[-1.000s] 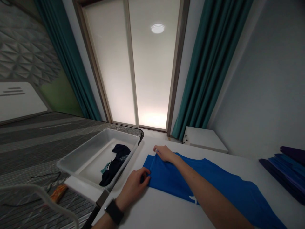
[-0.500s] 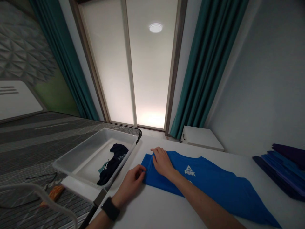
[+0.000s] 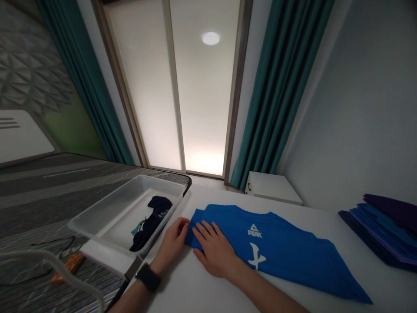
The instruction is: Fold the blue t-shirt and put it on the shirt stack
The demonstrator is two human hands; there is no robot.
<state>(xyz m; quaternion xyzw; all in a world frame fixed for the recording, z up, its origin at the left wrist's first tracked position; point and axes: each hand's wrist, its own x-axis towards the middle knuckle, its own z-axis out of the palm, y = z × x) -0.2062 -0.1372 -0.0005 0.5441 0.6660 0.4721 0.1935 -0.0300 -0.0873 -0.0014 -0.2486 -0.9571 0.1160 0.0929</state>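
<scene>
A bright blue T-shirt [image 3: 286, 248] with a white logo lies spread on the white table [image 3: 202, 291]. My right hand [image 3: 215, 250] rests flat on its left end, fingers stretched out and apart. My left hand [image 3: 172, 243], a dark watch on its wrist, pinches the shirt's left edge just beside the right hand.
A clear plastic tub [image 3: 107, 217] holding a dark garment [image 3: 151, 221] stands left of the shirt, at the table's edge. A stack of folded blue and purple clothes [image 3: 381, 230] lies at the far right. A grey bed [image 3: 48, 195] fills the left. A small white cabinet [image 3: 273, 189] stands behind.
My right hand has slid from the shirt's far corner toward me and now lies flat on the near left end. The shirt's logo has come into view. My left hand shifted slightly left.
</scene>
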